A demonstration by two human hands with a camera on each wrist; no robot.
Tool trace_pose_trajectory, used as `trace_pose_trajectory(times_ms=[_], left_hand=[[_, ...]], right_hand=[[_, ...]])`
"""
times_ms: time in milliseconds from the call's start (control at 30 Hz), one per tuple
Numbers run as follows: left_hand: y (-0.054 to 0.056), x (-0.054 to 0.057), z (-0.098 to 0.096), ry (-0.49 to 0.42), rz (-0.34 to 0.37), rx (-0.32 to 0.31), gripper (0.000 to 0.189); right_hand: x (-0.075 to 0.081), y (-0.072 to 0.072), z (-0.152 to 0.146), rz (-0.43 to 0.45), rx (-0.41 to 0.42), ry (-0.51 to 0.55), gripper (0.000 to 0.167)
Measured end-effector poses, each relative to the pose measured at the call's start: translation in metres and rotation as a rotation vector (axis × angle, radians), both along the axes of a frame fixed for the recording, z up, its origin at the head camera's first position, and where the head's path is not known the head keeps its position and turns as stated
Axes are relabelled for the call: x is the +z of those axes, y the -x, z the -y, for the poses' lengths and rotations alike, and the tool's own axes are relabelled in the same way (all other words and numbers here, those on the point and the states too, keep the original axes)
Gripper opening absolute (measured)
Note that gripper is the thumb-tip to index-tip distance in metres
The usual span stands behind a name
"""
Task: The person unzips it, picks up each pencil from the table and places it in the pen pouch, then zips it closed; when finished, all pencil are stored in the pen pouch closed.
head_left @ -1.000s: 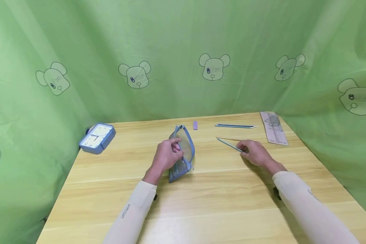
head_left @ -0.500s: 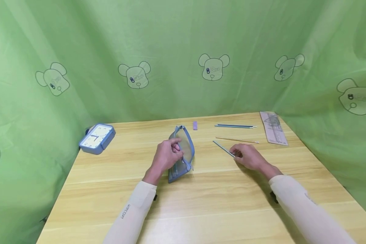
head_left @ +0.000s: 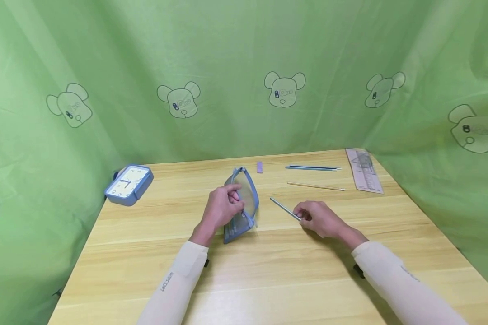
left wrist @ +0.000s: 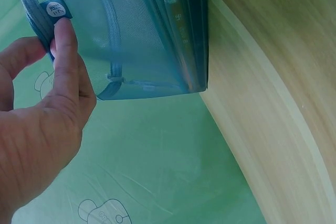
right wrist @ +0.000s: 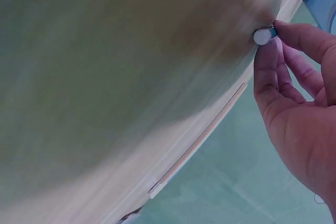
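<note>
A blue mesh pencil pouch [head_left: 239, 223] stands unzipped in the middle of the table. My left hand [head_left: 220, 208] pinches its upper edge; in the left wrist view the thumb and fingers grip by a small label [left wrist: 56, 9]. Several pencils [left wrist: 181, 35] show through the mesh. To the right of the pouch, my right hand [head_left: 319, 220] pinches a light blue pencil [head_left: 283, 207] near its rear end, the other end pointing toward the pouch. Its round white end [right wrist: 261, 36] shows between thumb and fingers in the right wrist view.
A yellow pencil [head_left: 315, 186] lies beyond the right hand, with two blue pencils [head_left: 313, 168] behind it. A purple eraser [head_left: 260, 167] is near the back edge. Rulers in a pack [head_left: 364, 171] lie at far right. A blue clock [head_left: 129, 184] sits at far left.
My right hand has drawn the light blue pencil leftward and nearer, away from the yellow pencil, which stays on the table. The left hand and pouch have hardly moved.
</note>
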State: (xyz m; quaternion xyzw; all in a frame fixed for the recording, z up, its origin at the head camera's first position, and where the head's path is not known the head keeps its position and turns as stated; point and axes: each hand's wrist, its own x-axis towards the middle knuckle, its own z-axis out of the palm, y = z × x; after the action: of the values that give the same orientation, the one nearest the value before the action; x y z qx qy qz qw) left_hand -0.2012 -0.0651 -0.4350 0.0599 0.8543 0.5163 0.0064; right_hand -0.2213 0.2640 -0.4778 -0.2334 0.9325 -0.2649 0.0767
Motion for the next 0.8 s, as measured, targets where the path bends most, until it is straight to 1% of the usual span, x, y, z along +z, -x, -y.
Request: trace_pose_trajectory(times_ms=[100,200,367,533,600,667,800], left_hand=[[0.000,0.000,0.001,0.001,-0.003,0.002,0.053],[0.000,0.000,0.002,0.002,-0.005,0.002,0.053],[0.001,0.000,0.003,0.002,-0.010,-0.002,0.054],[0.001,0.000,0.003,-0.001,-0.014,-0.006,0.055],[0.001,0.000,0.002,-0.003,-0.009,-0.007,0.055],[0.000,0.001,0.002,-0.004,-0.004,-0.006,0.055],[0.000,0.001,0.001,-0.004,-0.006,-0.009,0.055]], right_hand=[[0.002,-0.002,0.004,0.013,0.000,0.002,0.024],[0.003,-0.003,0.008,0.037,-0.017,0.016,0.027],[0.004,-0.004,0.011,0.095,-0.082,0.085,0.028],[0.007,-0.004,0.013,0.124,-0.171,0.206,0.037],[0.011,-0.004,0.014,0.130,-0.208,0.267,0.042],[0.017,-0.004,0.017,0.146,-0.243,0.348,0.045],[0.036,-0.005,0.028,0.186,-0.298,0.487,0.046]])
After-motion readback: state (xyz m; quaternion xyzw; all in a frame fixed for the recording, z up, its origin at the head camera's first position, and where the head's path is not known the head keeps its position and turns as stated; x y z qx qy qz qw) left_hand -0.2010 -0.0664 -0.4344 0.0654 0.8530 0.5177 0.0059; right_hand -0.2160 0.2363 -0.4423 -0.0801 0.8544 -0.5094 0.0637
